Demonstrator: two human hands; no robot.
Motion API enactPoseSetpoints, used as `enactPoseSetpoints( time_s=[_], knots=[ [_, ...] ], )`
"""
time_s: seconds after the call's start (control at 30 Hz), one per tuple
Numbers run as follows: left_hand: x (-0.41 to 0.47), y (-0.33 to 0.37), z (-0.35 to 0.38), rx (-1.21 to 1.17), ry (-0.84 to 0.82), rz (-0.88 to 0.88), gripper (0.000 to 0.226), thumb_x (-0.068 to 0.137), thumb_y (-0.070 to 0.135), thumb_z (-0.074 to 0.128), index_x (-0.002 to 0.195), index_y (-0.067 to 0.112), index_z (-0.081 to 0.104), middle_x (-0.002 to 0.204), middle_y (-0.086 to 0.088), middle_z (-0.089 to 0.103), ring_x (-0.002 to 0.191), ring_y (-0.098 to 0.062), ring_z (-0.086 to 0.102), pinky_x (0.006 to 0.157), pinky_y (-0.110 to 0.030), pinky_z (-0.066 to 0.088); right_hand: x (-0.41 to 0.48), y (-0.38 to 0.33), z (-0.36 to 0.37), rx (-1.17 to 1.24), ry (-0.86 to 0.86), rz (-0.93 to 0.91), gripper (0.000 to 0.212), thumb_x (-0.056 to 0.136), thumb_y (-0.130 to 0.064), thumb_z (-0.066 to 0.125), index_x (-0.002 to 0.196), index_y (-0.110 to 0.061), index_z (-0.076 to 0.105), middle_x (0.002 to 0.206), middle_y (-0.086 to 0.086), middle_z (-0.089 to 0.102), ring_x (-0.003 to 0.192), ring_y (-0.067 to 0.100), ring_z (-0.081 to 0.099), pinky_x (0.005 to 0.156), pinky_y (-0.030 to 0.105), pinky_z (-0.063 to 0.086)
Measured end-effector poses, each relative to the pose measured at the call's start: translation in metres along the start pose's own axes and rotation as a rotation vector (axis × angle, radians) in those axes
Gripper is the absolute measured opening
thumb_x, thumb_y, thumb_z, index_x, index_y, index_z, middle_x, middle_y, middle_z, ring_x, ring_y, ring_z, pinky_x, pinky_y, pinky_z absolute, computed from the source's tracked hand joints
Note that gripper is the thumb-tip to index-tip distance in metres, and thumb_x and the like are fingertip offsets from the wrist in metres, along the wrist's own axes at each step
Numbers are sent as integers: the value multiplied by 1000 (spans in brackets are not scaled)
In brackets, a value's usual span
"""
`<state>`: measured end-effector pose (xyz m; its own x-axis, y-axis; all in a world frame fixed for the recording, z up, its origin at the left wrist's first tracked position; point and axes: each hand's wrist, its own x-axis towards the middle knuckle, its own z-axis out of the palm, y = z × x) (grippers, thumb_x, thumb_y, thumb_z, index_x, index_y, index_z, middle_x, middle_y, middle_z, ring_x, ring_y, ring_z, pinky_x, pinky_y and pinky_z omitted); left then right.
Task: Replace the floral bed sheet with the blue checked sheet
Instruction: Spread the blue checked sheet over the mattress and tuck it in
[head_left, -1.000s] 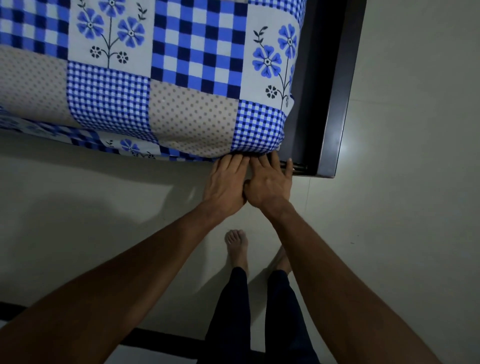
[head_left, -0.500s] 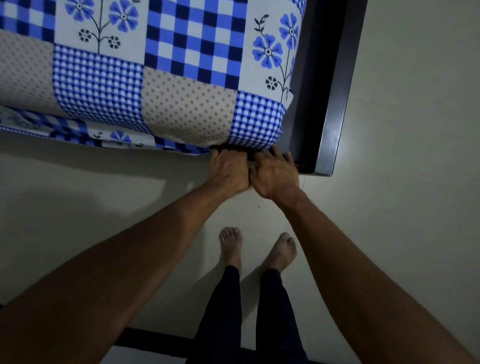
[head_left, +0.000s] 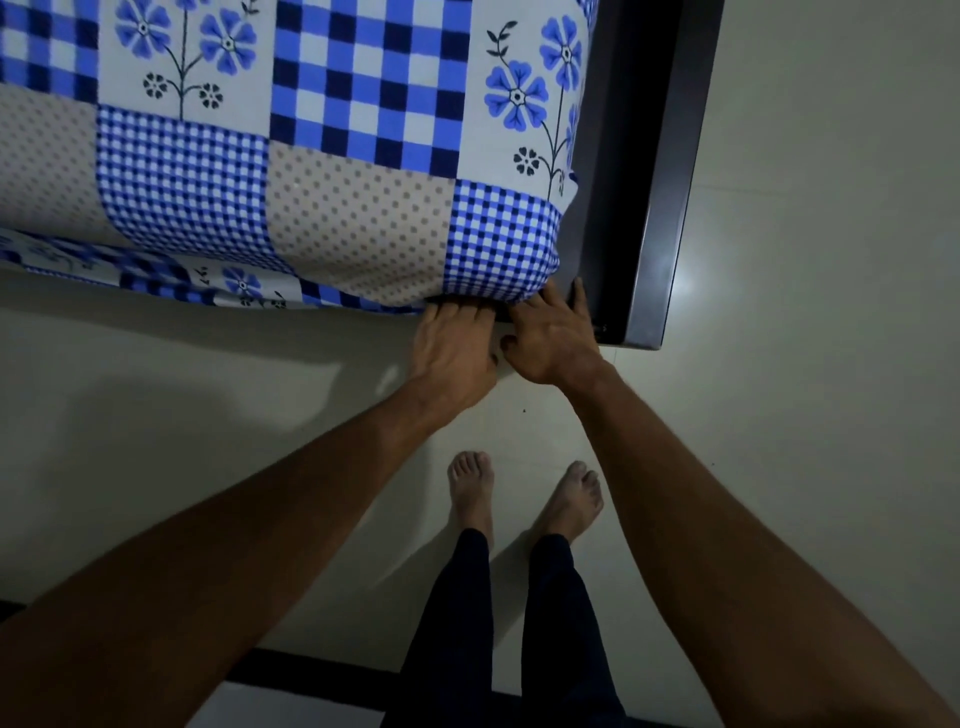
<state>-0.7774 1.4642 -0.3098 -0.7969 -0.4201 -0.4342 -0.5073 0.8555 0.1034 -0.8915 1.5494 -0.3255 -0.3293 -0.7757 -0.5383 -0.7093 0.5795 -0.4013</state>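
Note:
The blue checked sheet (head_left: 363, 156), patched with blue flowers and dotted beige squares, covers the mattress and wraps over its near right corner. My left hand (head_left: 452, 353) lies palm down at the bottom edge of that corner, its fingertips hidden under the sheet-covered mattress. My right hand (head_left: 553, 343) sits just beside it, touching it, with fingers spread and pushed in under the same corner next to the frame. No floral sheet other than this one is in view.
The dark bed frame (head_left: 660, 208) runs along the mattress's right side and ends just right of my right hand. My bare feet (head_left: 470, 483) stand on the pale tiled floor (head_left: 805, 415) below the hands. A dark strip crosses the floor behind me.
Both hands have pushed further in under the mattress corner, so their fingertips are now hidden. My right foot has stepped forward beside the left.

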Motion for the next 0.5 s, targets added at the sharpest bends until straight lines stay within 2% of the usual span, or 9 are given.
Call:
enactPoseSetpoints(
  time_s=[0.07, 0.13, 0.2, 0.3, 0.37, 0.5],
  knots=[
    [14, 4, -5, -77, -62, -73, 60, 82, 33, 64, 137, 16, 47, 140, -7, 50, 129, -27, 44, 105, -38, 33, -9, 2, 2, 9, 27, -27, 72, 91, -36, 55, 155, -25, 25, 164, -3, 21, 153, 22, 1, 119, 60, -6],
    [26, 6, -6, -117, -116, -117, 53, 79, 33, 68, 126, 17, 52, 129, -8, 56, 120, -28, 51, 93, -37, 41, -22, 2, 4, 44, 98, -51, 71, 91, -29, 55, 156, -25, 25, 164, -5, 20, 154, 22, 3, 120, 61, 0],
    [31, 5, -5, -117, -109, -124, 44, 78, 32, 69, 116, 16, 53, 119, -7, 59, 112, -28, 56, 83, -35, 42, -39, 4, 9, 61, 179, -51, 71, 91, -22, 54, 156, -24, 25, 164, -5, 22, 154, 22, 6, 122, 59, 5],
    [31, 0, -7, -115, -137, -97, 48, 82, 35, 67, 122, 16, 51, 123, -9, 56, 115, -28, 54, 88, -36, 43, -54, 6, 20, 28, 186, -10, 74, 95, -27, 52, 159, -18, 16, 166, 0, 14, 154, 22, 5, 123, 50, 2],
    [28, -4, -8, -117, -140, -66, 51, 84, 37, 65, 126, 14, 50, 128, -11, 55, 118, -30, 52, 92, -38, 43, -43, 7, 18, 12, 184, 13, 73, 95, -29, 51, 159, -17, 17, 167, 2, 12, 154, 22, 3, 122, 50, 0],
    [14, -8, -5, -109, -113, 17, 50, 85, 31, 62, 127, 7, 52, 133, -16, 53, 124, -34, 47, 101, -40, 36, 10, 9, -9, -52, -17, -20, 64, 96, -35, 45, 156, -25, 25, 165, 1, 17, 153, 24, 3, 121, 56, -4]
  ],
)
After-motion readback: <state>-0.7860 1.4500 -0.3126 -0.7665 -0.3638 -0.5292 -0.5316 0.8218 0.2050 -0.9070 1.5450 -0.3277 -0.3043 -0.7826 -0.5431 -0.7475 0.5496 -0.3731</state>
